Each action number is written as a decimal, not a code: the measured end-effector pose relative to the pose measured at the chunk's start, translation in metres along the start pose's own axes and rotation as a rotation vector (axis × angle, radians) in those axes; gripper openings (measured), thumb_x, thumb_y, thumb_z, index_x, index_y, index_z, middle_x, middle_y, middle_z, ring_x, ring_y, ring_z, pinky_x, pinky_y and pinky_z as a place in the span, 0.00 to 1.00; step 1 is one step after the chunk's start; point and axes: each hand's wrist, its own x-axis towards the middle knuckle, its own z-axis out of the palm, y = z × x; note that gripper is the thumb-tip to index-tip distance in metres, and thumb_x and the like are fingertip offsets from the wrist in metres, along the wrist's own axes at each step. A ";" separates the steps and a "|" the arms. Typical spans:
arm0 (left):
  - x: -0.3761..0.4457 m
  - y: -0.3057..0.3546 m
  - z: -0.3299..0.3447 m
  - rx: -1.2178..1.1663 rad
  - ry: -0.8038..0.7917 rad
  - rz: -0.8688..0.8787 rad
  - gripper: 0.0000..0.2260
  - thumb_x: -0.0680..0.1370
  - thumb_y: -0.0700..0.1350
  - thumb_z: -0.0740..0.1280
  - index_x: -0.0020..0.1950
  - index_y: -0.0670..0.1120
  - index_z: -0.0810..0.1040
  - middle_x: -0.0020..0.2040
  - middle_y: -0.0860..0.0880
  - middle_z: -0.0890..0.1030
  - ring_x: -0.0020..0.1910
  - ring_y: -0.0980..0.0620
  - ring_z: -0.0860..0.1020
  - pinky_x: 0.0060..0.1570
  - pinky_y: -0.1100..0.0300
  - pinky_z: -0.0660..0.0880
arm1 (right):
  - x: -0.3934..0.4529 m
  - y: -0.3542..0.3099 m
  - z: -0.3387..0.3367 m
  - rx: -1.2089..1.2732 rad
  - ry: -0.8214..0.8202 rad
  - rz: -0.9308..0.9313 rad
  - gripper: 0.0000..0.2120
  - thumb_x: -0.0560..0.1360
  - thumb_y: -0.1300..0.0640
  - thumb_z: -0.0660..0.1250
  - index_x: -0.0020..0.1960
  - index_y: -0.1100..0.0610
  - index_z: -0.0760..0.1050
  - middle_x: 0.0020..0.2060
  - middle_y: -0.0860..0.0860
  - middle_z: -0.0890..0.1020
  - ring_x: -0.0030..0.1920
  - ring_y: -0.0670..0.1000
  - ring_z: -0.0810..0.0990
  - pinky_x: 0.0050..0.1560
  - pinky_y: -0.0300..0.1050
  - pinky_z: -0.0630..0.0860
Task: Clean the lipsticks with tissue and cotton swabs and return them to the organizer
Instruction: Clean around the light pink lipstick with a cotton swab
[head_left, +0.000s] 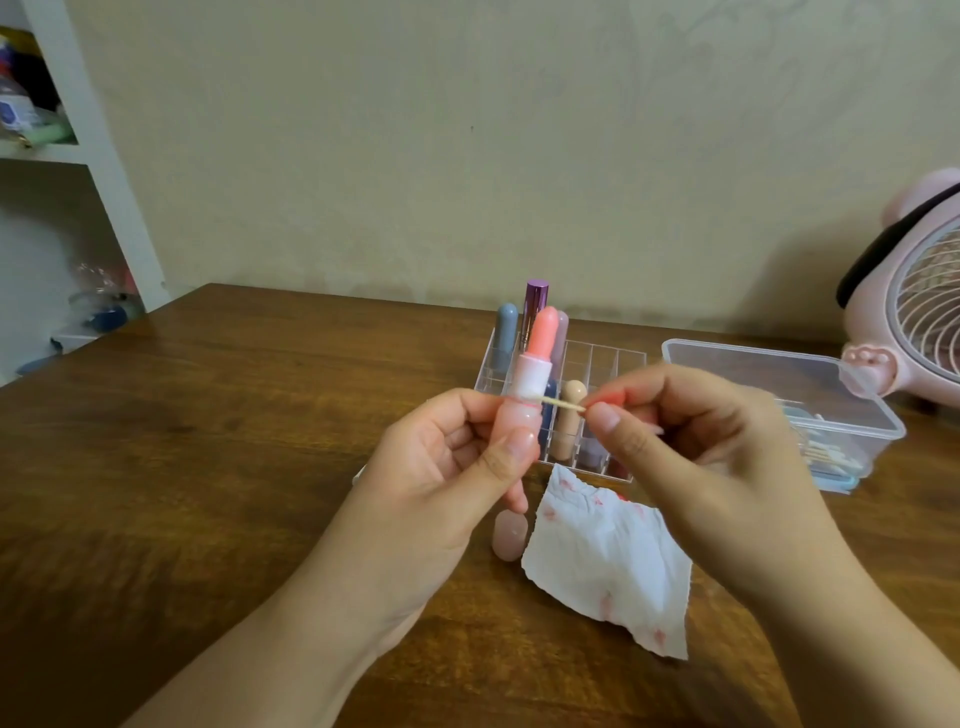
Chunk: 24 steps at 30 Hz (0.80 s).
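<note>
The left hand (457, 457) grips an uncapped pale pink lipstick tube (524, 410) upright above the brown wooden bench (208, 441), fingers and thumb curled round its lower barrel; the coral-pink bullet is wound out and stands tall over a white collar. The right hand (691, 457) pinches a thin wooden-stemmed cotton swab (563, 404) between thumb and forefinger, and the swab lies level with its far tip touching the tube just under the white collar.

Behind the hands, toward the far side of the bench, stands a clear acrylic gridded lipstick organizer (602, 364). In its cells stand a grey-blue capped lipstick (505, 338) at the far left, a shiny purple metallic lipstick (535, 306) beside it, and a beige rounded lipstick (570, 421) nearer the front; other tubes there are partly hidden by the hands.

On the bench near the person lies a crumpled white tissue with pink smears (613, 566), and just left of it stands a pale pink rounded cap (510, 535). To the right sits a clear plastic rectangular box (753, 374) holding more swabs, and at the far right edge a pink desk fan (914, 312).
</note>
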 end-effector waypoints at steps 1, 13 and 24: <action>0.000 0.000 0.000 -0.003 0.002 0.000 0.05 0.68 0.48 0.70 0.42 0.54 0.83 0.36 0.52 0.80 0.32 0.57 0.75 0.38 0.64 0.76 | 0.000 0.000 0.001 -0.001 -0.018 0.004 0.03 0.70 0.55 0.68 0.39 0.50 0.80 0.28 0.51 0.77 0.30 0.47 0.75 0.31 0.31 0.71; -0.001 0.001 0.001 0.070 0.056 0.072 0.06 0.68 0.44 0.71 0.43 0.47 0.78 0.31 0.53 0.79 0.31 0.59 0.75 0.33 0.67 0.74 | 0.000 -0.001 0.002 -0.037 -0.016 -0.004 0.02 0.70 0.54 0.68 0.39 0.49 0.80 0.29 0.51 0.77 0.31 0.49 0.75 0.31 0.31 0.72; -0.002 0.002 0.000 0.110 0.065 0.068 0.07 0.68 0.45 0.71 0.44 0.46 0.78 0.31 0.54 0.78 0.31 0.60 0.75 0.34 0.66 0.74 | 0.000 -0.001 0.001 0.027 0.021 0.010 0.03 0.71 0.55 0.70 0.39 0.50 0.80 0.28 0.53 0.76 0.29 0.45 0.75 0.32 0.31 0.72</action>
